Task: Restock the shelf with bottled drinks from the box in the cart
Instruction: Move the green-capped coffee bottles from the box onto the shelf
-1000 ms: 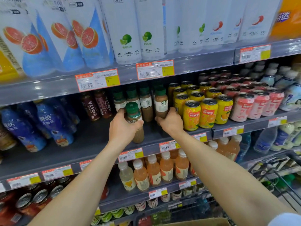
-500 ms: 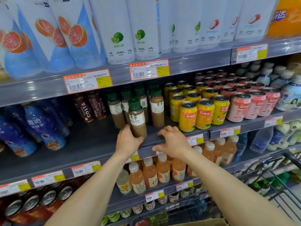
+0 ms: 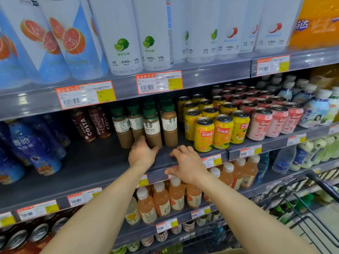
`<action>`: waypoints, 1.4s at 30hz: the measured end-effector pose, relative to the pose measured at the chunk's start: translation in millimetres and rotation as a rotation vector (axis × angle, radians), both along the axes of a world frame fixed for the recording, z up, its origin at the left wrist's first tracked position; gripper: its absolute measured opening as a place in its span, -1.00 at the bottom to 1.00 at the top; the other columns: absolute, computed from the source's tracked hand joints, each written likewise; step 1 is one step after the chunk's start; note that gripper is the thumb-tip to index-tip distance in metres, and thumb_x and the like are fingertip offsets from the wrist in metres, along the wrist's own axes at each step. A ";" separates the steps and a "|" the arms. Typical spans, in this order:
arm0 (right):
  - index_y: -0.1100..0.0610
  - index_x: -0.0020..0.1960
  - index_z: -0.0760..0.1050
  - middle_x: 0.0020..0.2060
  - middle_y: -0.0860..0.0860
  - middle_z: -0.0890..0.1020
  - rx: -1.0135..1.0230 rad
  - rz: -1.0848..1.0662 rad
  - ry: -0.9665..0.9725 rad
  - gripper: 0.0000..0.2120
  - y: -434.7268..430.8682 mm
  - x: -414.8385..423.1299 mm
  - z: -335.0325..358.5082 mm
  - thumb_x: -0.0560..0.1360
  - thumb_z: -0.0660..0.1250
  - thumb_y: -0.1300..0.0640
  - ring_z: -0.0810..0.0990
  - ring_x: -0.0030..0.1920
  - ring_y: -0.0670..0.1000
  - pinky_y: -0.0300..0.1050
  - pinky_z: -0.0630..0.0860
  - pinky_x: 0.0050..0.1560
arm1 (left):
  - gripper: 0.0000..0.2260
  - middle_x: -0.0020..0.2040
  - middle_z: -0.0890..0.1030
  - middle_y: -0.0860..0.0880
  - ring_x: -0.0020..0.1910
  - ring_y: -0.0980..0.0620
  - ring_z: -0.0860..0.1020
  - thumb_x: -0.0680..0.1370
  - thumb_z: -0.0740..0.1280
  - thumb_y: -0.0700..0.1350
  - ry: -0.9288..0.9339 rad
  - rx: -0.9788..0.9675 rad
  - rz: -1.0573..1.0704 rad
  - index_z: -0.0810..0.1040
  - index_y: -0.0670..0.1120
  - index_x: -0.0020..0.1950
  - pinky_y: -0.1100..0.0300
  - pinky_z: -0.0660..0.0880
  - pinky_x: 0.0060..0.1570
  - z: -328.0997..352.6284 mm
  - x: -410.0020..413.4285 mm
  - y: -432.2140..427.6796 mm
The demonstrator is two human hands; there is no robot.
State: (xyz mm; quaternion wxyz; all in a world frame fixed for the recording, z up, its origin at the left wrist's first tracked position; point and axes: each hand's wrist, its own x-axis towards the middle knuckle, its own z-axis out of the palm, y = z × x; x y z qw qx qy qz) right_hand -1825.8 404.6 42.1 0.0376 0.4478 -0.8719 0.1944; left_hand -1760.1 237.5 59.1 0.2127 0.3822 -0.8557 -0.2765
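Coffee latte bottles stand shelved; both hands empty.

Front latte bottle (image 3: 153, 132) stands upright on the middle shelf (image 3: 95, 162), left hand (image 3: 142, 153) touching its base, fingers loose. Right hand (image 3: 189, 165) hovers unclenched. Cart (image 3: 311, 204) partly visible; remaining stock cannot be judged.

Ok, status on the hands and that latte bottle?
Left hand open, fingertips at latte bottle. Right hand empty. Bottle upright on shelf. Nothing blocking.

Bare shelf (image 3: 88, 162) left of latte bottles (image 3: 153, 131); cans (image 3: 203, 134) block right
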 end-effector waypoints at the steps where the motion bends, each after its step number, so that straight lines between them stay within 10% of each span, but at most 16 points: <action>1: 0.00 0.28 0.46 0.18 -0.01 0.45 -0.001 -0.001 0.001 -0.43 0.1 -0.2 -0.3 0.39 0.42 -0.27 0.37 0.16 0.05 -0.06 0.40 0.20 | -0.58 0.17 0.61 -0.09 0.16 -0.18 0.57 0.44 0.49 0.14 0.000 0.000 -0.001 0.46 -0.05 0.15 -0.04 0.54 0.04 -0.6 -0.4 -0.7; 22: 0.00 0.32 0.41 0.19 0.01 0.44 0.099 -0.008 -0.044 -0.41 -0.1 5.3 11.0 0.41 0.41 -0.26 0.36 0.20 0.07 -0.03 0.40 0.21 | -0.52 0.15 0.61 -0.10 0.15 -0.16 0.57 0.45 0.47 0.16 -0.009 -0.048 -0.042 0.48 -0.07 0.23 0.00 0.54 0.02 2.4 12.5 4.3; 34: 0.17 0.36 0.46 0.20 0.17 0.53 -0.005 -0.006 0.145 -0.46 29.2 50.2 8.2 0.45 0.41 -0.03 0.46 0.23 0.24 0.12 0.47 0.19 | -0.63 0.22 0.58 -0.02 0.27 -0.07 0.46 0.56 0.34 0.01 0.083 -0.240 -0.305 0.50 -0.06 0.34 0.00 0.43 0.25 -27.9 153.9 65.2; 42: 0.10 0.38 0.36 0.20 0.12 0.48 0.208 -0.146 -0.099 -0.53 143.2 109.4 -66.4 0.54 0.31 -0.05 0.41 0.22 0.21 0.10 0.48 0.11 | -0.65 0.18 0.59 0.01 0.24 -0.05 0.49 0.58 0.31 0.05 -0.134 -0.018 -0.391 0.49 -0.03 0.33 0.08 0.48 0.11 -120.5 233.6 139.2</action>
